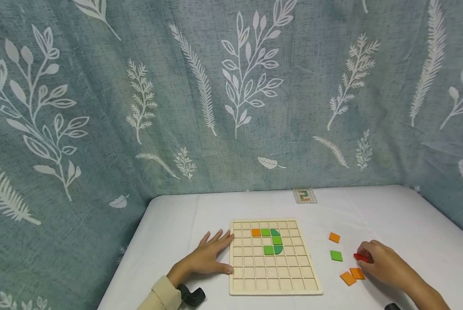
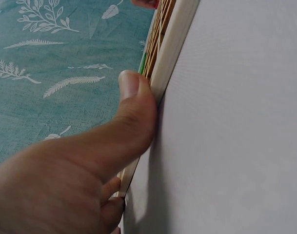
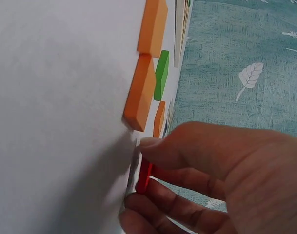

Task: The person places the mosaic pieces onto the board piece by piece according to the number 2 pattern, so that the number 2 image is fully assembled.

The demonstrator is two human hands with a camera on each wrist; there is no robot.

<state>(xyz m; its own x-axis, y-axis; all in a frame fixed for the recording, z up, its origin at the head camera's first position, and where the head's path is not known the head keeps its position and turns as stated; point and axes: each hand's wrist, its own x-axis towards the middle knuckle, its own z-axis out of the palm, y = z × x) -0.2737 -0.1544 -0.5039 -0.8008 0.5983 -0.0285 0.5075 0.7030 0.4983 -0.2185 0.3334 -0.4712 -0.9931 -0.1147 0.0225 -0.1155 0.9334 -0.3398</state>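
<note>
A pale wooden grid board lies on the white table, with one orange, several green square and two rounded dark green tiles in its upper cells. My left hand rests at the board's left edge, fingers spread, thumb and fingertips touching the rim. To the right of the board, my right hand pinches a red tile between thumb and fingers, just above the cloth. Near it lie a green tile, an orange tile and two touching orange tiles.
A small printed pattern card lies at the table's back edge. Behind the white-covered table hangs a blue-green leaf-print curtain, which also runs along both sides.
</note>
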